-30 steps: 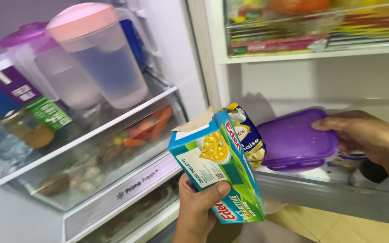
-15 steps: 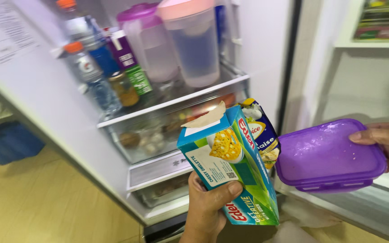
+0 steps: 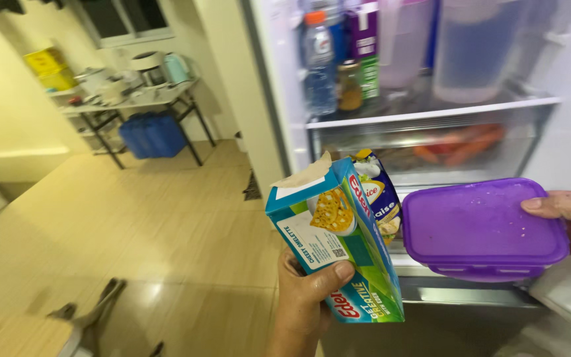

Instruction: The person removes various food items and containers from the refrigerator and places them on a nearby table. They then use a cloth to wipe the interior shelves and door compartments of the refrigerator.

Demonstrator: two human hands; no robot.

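Box [image 3: 338, 244] in left grip [image 3: 308, 297] — upright

A teal-and-green box [image 3: 338, 244] with yellow food print sits beside a solid purple container [image 3: 480, 228]. Far left, blue jugs [image 3: 151, 135] stand on tan flooring [image 3: 133, 225].

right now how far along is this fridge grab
Done: the teal carton, with a pouch tucked behind it, and the purple lidded container are both out of the fridge. In hand: the left hand grips the carton, the right hand holds the container. Left: the fridge door shelf shows it is open.
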